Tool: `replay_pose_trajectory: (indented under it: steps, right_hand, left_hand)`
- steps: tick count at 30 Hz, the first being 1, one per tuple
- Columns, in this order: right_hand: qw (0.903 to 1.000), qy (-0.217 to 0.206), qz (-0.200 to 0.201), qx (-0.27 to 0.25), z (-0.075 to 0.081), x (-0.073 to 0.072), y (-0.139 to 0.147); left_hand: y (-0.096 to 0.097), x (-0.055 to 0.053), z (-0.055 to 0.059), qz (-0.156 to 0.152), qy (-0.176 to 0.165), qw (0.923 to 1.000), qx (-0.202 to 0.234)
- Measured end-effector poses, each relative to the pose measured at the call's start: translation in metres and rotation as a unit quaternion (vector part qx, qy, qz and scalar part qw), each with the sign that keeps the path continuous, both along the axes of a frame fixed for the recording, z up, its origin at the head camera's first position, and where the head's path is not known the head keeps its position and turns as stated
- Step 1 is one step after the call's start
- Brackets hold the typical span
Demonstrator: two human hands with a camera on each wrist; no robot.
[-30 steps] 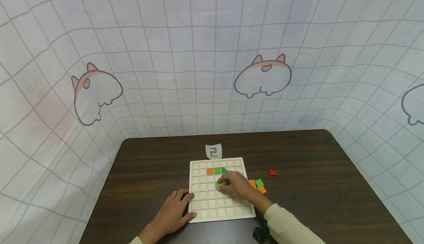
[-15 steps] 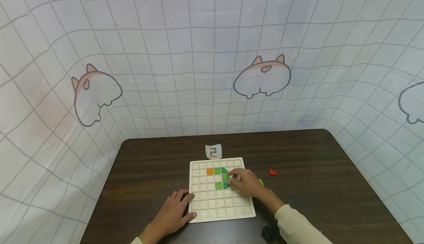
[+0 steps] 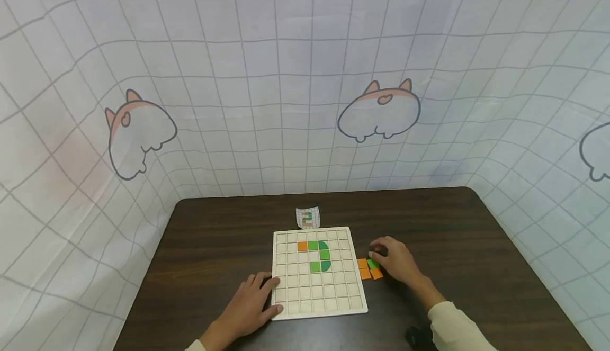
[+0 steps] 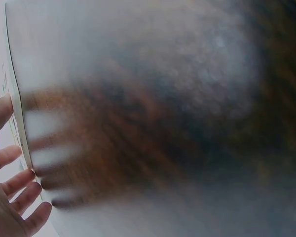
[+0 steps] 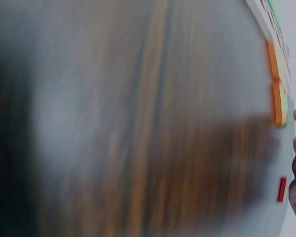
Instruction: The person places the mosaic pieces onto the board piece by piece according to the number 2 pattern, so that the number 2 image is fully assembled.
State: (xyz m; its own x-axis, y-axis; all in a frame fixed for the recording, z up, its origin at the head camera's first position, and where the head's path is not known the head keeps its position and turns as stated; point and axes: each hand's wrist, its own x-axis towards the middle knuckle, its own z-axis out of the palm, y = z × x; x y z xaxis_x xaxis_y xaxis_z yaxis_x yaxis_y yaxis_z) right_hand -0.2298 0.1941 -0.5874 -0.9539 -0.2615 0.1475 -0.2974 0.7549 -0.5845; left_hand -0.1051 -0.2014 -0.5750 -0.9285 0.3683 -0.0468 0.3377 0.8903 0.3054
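A white grid board lies on the table, bearing an orange square tile, several light green square tiles and dark green quarter-round tiles. My left hand rests at the board's left edge, thumb and index fingertip on its rim. Off the board's right side, my right hand hovers with bent fingers beside a loose light green square tile. Nothing shows between its fingers. Orange tiles lie against that green one. The red piece shows only in the right wrist view.
A small paper card with a printed grid pattern stands behind the board. Dark wood tabletop surrounds everything, with a white checked curtain at the back and sides. A black wrist device sits by the right sleeve.
From the board, my right hand has moved right to the loose tiles, uncovering the green tiles on the grid. Its fingers now hide the red piece. The left hand has stayed put.
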Motion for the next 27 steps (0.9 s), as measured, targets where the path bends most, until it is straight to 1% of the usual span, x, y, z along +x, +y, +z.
replay_pose_trajectory:
  steps: [5, 10, 17, 24, 27]
  right_hand:
    - [0.9992, 0.012, -0.033, 0.017, -0.005, 0.001, 0.017]
    - [0.9976, 0.007, -0.059, 0.035, -0.008, 0.002, 0.023]
    - [0.9943, 0.008, -0.101, 0.032, -0.010, 0.001, 0.029]
    - [0.9900, -0.011, -0.133, 0.047, -0.008, 0.004, 0.034]
    - [0.9892, -0.020, -0.138, 0.046, -0.009, 0.004, 0.034]
  left_hand:
    - [0.000, 0.001, 0.000, -0.005, 0.010, 0.9999, 0.007]
    - [-0.001, 0.000, -0.001, -0.006, 0.005, 0.9999, 0.006]
    - [-0.001, 0.000, -0.002, -0.006, 0.002, 1.0000, 0.004]
    - [-0.001, 0.001, -0.001, -0.004, 0.002, 1.0000, 0.008]
    - [0.000, 0.001, 0.001, -0.004, 0.003, 0.9999, 0.011]
